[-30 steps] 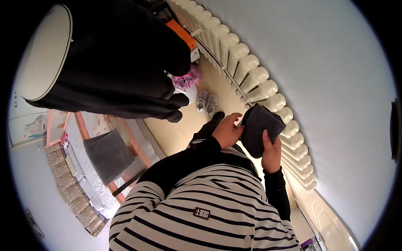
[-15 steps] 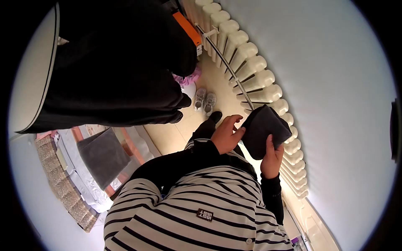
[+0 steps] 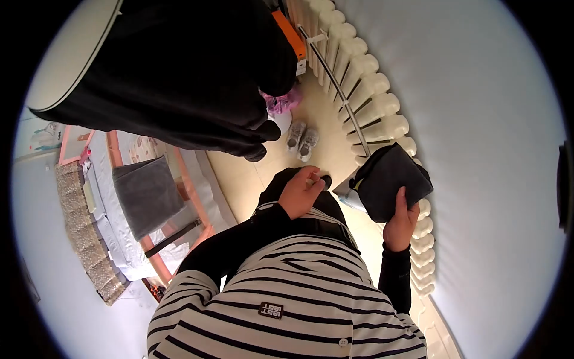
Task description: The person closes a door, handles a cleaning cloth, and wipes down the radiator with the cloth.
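A folded dark grey cloth item [image 3: 391, 182] is held up at the right, in front of the radiator. My right hand [image 3: 402, 224] grips its lower edge, thumb on the near face and the other fingers hidden behind it. My left hand [image 3: 302, 194] is apart from the cloth, to its left above my lap, with the fingers curled toward the thumb. Whether anything small lies between those fingers cannot be made out.
A cream radiator [image 3: 382, 105] with a metal pipe runs along the wall. Grey shoes [image 3: 308, 143], a pink bag [image 3: 281, 102] and an orange box [image 3: 290, 36] are on the floor side. Black hanging fabric [image 3: 197, 78] fills the upper left; a grey cloth [image 3: 148, 197] lies over a pink-framed bed.
My left hand has moved left, away from the cloth item, and its fingers have curled in. My right hand has shifted slightly right with the cloth. The view has shifted too.
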A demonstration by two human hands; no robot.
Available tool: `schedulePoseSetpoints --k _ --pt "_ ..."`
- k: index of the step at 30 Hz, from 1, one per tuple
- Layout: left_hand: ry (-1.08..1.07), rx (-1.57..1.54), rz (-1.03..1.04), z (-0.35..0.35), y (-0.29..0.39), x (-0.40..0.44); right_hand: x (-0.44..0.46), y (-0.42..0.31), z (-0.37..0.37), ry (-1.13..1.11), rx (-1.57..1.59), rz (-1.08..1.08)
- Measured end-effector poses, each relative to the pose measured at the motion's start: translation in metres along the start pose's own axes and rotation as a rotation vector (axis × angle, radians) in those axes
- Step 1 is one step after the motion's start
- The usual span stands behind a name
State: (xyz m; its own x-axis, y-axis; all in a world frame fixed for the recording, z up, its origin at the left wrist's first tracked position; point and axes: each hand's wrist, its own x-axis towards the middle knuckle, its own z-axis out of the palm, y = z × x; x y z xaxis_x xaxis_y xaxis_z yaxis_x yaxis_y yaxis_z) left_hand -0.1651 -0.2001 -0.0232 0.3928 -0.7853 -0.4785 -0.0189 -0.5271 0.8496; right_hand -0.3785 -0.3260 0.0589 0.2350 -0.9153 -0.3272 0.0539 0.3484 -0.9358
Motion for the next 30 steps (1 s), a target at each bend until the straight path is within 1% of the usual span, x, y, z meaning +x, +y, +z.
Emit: schedulePoseSetpoints --k 6,9,11,14,19,25,28,30 --pt "0.002 -0.216 -0.139 -0.003 0.004 0.008 -0.01 -0.005 0.003 0.03 0.042 0.002" --pt "0.062 -0.31 -0.136 -0.008 -0.001 0.008 -0.013 -0.003 0.007 0.027 0.028 0.008" --pt "0.062 -0.339 -0.178 -0.015 0.002 0.008 -0.011 -0.001 0.014 0.01 0.03 0.005" --pt "0.045 -0.361 -0.199 -0.024 -0.001 0.016 -0.012 -0.005 0.025 -0.056 -0.083 -0.014" --pt "-0.001 -0.404 -0.194 -0.031 0.009 0.038 -0.009 -0.011 0.049 -0.07 -0.034 -0.013" --pt "-0.086 -0.369 -0.24 -0.051 0.024 0.09 0.008 -0.009 0.08 0.046 -0.059 -0.012" --pt "-0.138 -0.358 -0.223 -0.064 0.024 0.125 0.023 -0.007 0.094 0.104 -0.059 0.014" --pt "-0.153 -0.355 -0.214 -0.067 0.033 0.141 0.028 -0.01 0.107 0.172 -0.036 -0.032"
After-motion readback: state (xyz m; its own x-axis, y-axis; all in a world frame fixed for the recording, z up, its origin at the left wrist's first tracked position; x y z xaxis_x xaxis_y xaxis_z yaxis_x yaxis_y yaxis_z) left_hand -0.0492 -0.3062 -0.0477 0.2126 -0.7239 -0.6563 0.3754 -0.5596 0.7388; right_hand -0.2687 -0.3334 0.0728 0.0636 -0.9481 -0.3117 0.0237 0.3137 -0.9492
